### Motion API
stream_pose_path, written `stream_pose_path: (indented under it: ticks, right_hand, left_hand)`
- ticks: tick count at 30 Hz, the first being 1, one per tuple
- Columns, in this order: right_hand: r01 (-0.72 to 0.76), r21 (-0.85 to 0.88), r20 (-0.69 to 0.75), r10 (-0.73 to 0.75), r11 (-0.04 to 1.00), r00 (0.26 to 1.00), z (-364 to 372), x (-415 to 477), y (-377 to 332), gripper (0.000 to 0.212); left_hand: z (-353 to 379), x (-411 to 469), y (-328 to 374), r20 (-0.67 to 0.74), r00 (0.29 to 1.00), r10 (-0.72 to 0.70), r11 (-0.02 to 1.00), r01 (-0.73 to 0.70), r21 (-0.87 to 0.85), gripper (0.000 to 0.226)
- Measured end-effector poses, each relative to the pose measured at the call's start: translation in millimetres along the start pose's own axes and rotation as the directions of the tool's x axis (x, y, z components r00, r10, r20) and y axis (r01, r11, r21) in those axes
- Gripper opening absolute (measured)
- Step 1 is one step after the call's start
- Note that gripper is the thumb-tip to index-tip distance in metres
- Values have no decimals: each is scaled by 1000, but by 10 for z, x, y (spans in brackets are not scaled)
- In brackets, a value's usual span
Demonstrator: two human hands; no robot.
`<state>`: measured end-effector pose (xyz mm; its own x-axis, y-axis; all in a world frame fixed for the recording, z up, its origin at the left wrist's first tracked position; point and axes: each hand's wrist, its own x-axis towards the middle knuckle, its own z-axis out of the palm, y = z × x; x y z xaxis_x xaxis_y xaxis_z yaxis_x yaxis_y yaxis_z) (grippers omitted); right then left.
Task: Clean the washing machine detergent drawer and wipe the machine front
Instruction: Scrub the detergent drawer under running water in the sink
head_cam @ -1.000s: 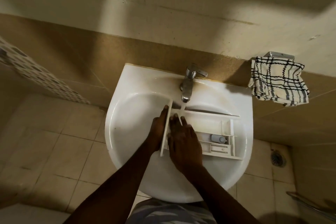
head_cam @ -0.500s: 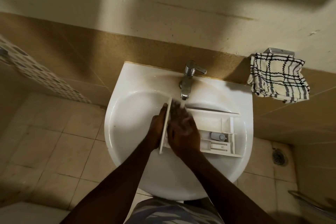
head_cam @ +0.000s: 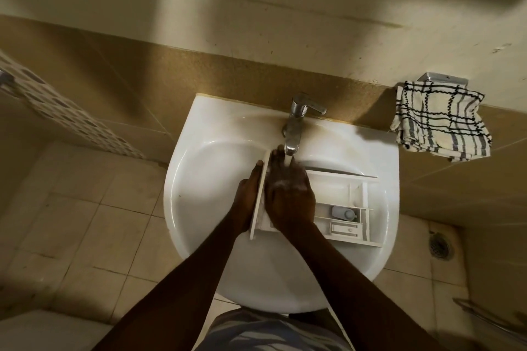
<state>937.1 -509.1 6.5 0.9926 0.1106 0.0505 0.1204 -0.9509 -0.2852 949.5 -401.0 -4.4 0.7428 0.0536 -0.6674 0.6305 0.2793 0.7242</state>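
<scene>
Rinsing under way. Right hand (head_cam: 288,194) flat, fingers straight, palm down in detergent drawer (head_cam: 345,208), just below tap (head_cam: 296,122); suds on knuckles. Left hand (head_cam: 247,196) flat against drawer's front panel, left of tap; thumb hidden. Change over last second: right fingertips slid up into stream under tap. Judgement: drawer scrub mid-way; machine front not begun. Drawer lies in sink (head_cam: 196,151) below tap. Count: two hands, one drawer, one tap, one checked cloth (head_cam: 442,120) right of tap.
</scene>
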Motion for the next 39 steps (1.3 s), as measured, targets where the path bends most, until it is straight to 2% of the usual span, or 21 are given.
stream_pose_path:
  ticks: [3, 4, 7, 8, 9, 13, 16, 18, 24, 26, 29, 30, 32, 35, 37, 39]
  right_hand:
    - [59, 61, 0, -59, 996, 998, -71, -294, -65, 57]
    - [79, 91, 22, -81, 993, 996, -86, -467, -67, 58]
    - [204, 100, 28, -208, 974, 978, -99, -925, -14, 53]
    - [232, 96, 12, -234, 968, 972, -87, -956, 22, 51]
    - [240, 81, 0, -241, 967, 971, -82, -905, 49, 50]
    - [197, -5, -6, -197, 980, 980, -65, -353, 66, 49]
    - [208, -4, -4, -208, 978, 978, -37, -253, 70, 50]
    - [265, -3, 26, -265, 964, 964, -45, -429, 107, 51]
    - [438, 62, 97, -442, 897, 892, -195, -763, 328, 50]
    - [339, 38, 104, -341, 940, 934, -232, -577, 446, 49]
    - [50, -28, 107, -47, 998, 993, -343, -263, 524, 53]
    - [18, -38, 140, -13, 999, 990, -373, -211, 480, 52]
    - [41, 5, 231, -41, 999, 972, -422, -175, 356, 43]
    - [117, 100, 250, -139, 988, 958, -485, -216, 352, 36]
    - [52, 13, 223, -53, 999, 973, -567, -201, 549, 38]
    - [-91, -101, 245, 114, 991, 963, -667, -161, 789, 45]
  left_hand:
    - [-2, 7, -8, -6, 1000, -5, 1000, 5, -9, 54]
    - [-8, 12, -12, -4, 1000, -11, 1000, 11, -11, 60]
    - [-19, 26, -6, 17, 999, -36, 999, 37, -17, 102]
    - [-22, 36, -15, 20, 999, -41, 999, 42, -20, 106]
    - [-25, 37, -19, 21, 999, -36, 999, 36, -17, 101]
    - [-28, 28, -36, 15, 1000, 1, 1000, -1, 18, 57]
    - [-19, 28, -28, 17, 1000, 1, 999, -2, 38, 48]
    - [-28, 34, -18, 13, 1000, 3, 999, -3, 48, 55]
    - [-22, 57, -38, -7, 998, -63, 998, 64, 23, 96]
    - [-23, 64, -45, 7, 999, -53, 999, 53, 12, 97]
    - [-36, 79, -66, -8, 998, -56, 998, 56, 29, 97]
    - [-35, 70, -64, -6, 999, -54, 998, 54, 28, 93]
    - [-37, 71, -71, -1, 999, -52, 999, 52, 18, 83]
    - [-40, 61, -54, 1, 998, -59, 998, 59, 25, 92]
    - [-40, 67, -56, -12, 997, -78, 997, 78, 17, 98]
    - [-45, 61, -48, -16, 997, -73, 997, 73, 15, 103]
